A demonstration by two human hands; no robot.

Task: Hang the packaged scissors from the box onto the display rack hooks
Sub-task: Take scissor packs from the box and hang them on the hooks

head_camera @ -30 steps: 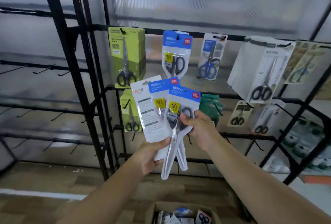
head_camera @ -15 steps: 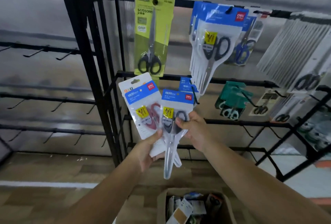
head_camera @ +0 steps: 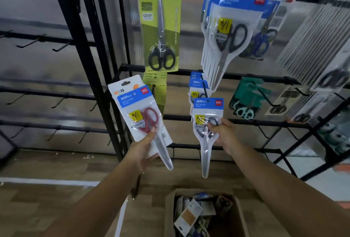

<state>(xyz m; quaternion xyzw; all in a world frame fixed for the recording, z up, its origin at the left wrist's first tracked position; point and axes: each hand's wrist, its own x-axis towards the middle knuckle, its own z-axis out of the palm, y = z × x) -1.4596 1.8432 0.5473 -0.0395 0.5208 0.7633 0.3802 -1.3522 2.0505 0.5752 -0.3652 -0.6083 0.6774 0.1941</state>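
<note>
The left hand grips a pack of red-handled scissors by its lower half, thumb pressed on the front face and the other fingers curled behind; a white-backed pack lies directly behind it in the same grip. This pack is tilted, top leaning left, and is held in front of the black display rack, apart from any hook. The right hand pinches a pack of black-handled scissors at handle level, thumb on the front, fingers wrapped behind. The pack is upright, blade tip down, its blue header level with a hook on the middle rail that already carries matching blue-header packs; whether the header is on the hook cannot be told. Above, a green scissors pack and a row of blue-header packs hang from the top rail. The cardboard box stands on the floor below both arms, holding more packs.
</note>
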